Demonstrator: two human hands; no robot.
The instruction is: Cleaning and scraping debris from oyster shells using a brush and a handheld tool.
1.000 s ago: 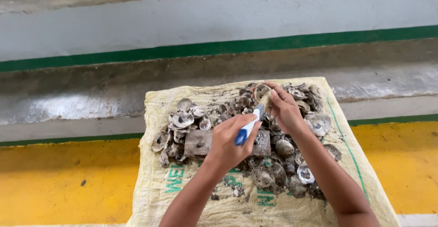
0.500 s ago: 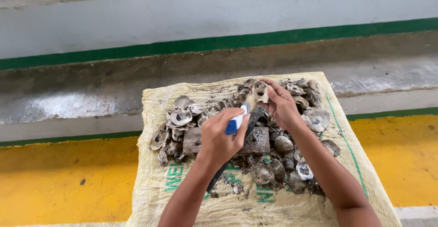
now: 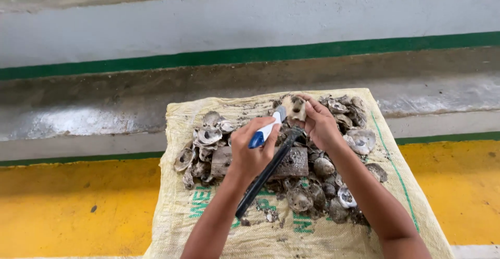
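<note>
A short knife with a blue and white plastic handle [image 3: 264, 132] is gripped in the left hand [image 3: 252, 149], the fingers closed around the handle and the blade tip pointed up towards a small, muddy grey oyster shell [image 3: 298, 109]. That shell is pinched between the fingers of the right hand [image 3: 320, 125] and is held just above the far edge of a heap of rough grey oyster shells [image 3: 333, 186]. Knife tip and held shell are just beside each other; whether they touch cannot be told. A long dark metal bar [image 3: 265, 175] is seen slanting under the left wrist, its upper end near a brown wooden block [image 3: 294, 162] lying among the shells. The heap is spread on a pale woven plastic sack with green print [image 3: 208, 217], which is laid on a yellow painted floor [image 3: 62, 207] bordered by a green stripe.
</note>
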